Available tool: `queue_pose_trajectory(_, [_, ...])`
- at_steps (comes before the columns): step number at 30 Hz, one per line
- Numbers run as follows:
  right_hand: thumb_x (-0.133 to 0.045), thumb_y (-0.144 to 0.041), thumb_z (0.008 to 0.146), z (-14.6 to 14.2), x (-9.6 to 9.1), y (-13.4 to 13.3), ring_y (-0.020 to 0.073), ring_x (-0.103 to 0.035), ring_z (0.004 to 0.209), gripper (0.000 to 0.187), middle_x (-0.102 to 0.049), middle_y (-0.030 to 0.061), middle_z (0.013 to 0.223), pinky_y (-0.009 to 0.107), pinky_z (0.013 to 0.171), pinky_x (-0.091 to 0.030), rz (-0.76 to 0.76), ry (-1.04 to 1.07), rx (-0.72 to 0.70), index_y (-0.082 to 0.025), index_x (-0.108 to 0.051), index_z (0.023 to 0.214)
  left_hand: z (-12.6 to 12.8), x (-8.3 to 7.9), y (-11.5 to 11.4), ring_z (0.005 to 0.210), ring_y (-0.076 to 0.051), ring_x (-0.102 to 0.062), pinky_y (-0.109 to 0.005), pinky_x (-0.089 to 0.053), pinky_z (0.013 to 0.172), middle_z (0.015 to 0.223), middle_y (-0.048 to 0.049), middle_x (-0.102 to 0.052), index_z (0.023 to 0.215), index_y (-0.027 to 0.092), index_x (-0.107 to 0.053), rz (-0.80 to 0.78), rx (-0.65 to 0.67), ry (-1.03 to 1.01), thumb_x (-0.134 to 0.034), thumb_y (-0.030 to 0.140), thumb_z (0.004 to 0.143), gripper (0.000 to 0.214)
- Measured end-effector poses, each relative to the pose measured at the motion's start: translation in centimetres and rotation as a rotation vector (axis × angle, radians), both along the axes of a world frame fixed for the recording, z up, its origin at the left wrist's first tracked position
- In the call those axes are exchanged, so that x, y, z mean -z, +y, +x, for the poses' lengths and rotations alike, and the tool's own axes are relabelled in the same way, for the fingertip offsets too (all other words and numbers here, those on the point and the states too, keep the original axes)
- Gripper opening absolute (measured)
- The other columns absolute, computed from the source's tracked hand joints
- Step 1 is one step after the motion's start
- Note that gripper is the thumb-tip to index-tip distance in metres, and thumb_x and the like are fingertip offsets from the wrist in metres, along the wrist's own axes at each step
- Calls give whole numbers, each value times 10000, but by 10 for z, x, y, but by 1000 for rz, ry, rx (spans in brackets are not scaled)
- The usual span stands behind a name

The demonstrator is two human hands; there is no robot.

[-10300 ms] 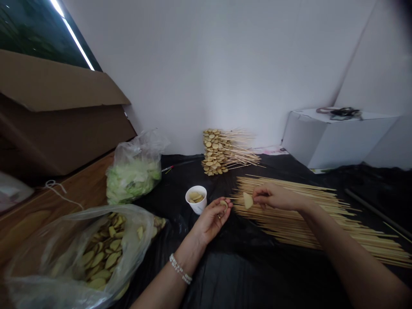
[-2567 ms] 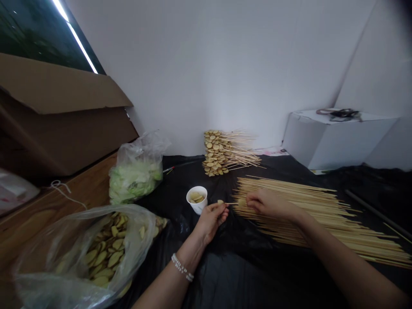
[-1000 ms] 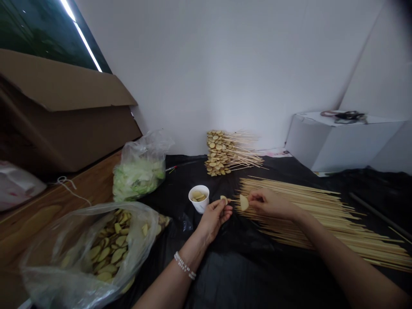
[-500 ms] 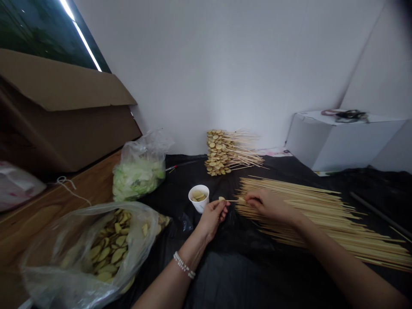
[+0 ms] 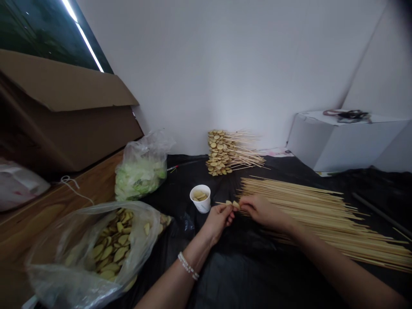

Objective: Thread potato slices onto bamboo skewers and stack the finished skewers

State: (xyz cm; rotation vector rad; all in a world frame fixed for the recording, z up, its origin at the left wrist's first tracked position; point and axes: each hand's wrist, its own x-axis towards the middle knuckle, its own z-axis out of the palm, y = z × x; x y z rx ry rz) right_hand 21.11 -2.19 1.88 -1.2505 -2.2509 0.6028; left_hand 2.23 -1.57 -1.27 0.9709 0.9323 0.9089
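My left hand [image 5: 219, 219] is closed in a pinch on a pale potato slice [image 5: 228, 202]. A thin bamboo skewer [image 5: 219, 202] runs through there, its end sticking out to the left. Close against it on the right is a second potato slice [image 5: 236, 205], pinched by the fingertips of my right hand [image 5: 260, 209]. The fingers hide the rest of the skewer. Just left of my hands stands a white paper cup [image 5: 200, 206] with potato slices inside. Under my right hand and forearm lies a wide spread of bare bamboo skewers [image 5: 299, 210].
An open plastic bag of potato slices [image 5: 141, 253] lies at front left, with a tied bag of cut greens [image 5: 140, 176] behind it. Skewered slices [image 5: 220, 152] are stacked by the wall. A cardboard box [image 5: 80, 128] stands left, a white box [image 5: 350, 139] right.
My hands have come together, the right moving left. The two slices, apart along the skewer before, are now side by side, and the skewer's end sticks out left of them.
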Motion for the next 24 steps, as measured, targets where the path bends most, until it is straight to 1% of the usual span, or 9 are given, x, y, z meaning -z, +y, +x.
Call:
queue_pose_trajectory(1, [-396,-169,844,-2,1,0,134,-496,657,216,-596,24,703,243,626,-337,37,-7,-5,-172,-575,723,2,0,-1,481,-26,-389,-171,-232,447,591,20,-498,772,88,-664,4,10,3,-731,450,644,390])
queue_pose_trajectory(2, [-391,-173,852,-3,2,0,132,-499,651,225,-600,25,700,243,624,-338,35,-10,-13,-172,-580,729,4,0,-2,486,-28,-394,-174,-239,453,596,18,-501,783,87,-669,5,23,6,-727,454,647,395])
queue_pose_trajectory(7, [-416,-187,848,3,0,2,129,-506,651,196,-604,15,695,237,623,-342,-30,12,-11,-175,-577,736,7,0,-2,493,-39,-404,-191,-246,463,613,6,-531,798,85,-680,68,22,78,-697,471,674,406])
queue_pose_trajectory(12, [-414,-209,840,5,-4,2,125,-458,623,208,-544,1,643,246,600,-314,-53,-3,-3,-176,-523,666,6,0,-1,494,-57,-418,-206,-268,475,620,-2,-558,788,100,-673,139,-1,173,-680,467,690,379])
queue_pose_trajectory(14, [-422,-228,832,5,-6,2,123,-437,622,204,-512,-7,631,243,589,-308,-121,44,-8,-175,-520,661,6,0,-1,489,-65,-416,-213,-270,473,599,4,-552,758,109,-665,195,-30,218,-675,466,691,363])
queue_pose_trajectory(16, [-434,-262,826,5,-7,2,118,-406,607,197,-468,-20,617,235,562,-297,-219,122,-10,-174,-533,680,7,-1,-2,490,-70,-412,-217,-274,475,573,16,-535,721,121,-650,263,-93,251,-687,459,679,343])
queue_pose_trajectory(18, [-451,-292,818,6,-6,3,110,-375,591,192,-428,-31,611,229,538,-282,-297,196,-9,-172,-541,698,8,-2,-2,491,-73,-408,-218,-283,482,556,28,-523,737,131,-651,298,-150,265,-705,452,662,335])
queue_pose_trajectory(21, [-480,-316,809,7,-2,3,99,-343,569,190,-398,-42,601,226,518,-258,-393,278,-17,-170,-529,699,7,-3,-3,497,-76,-416,-218,-294,492,556,27,-530,781,132,-671,245,-115,224,-715,464,648,360])
queue_pose_trajectory(24, [-503,-338,804,7,6,4,86,-318,540,191,-393,-52,587,224,499,-235,-528,383,-47,-172,-514,711,6,-3,-4,511,-73,-421,-214,-294,499,563,16,-540,747,123,-683,186,-58,165,-733,467,628,367])
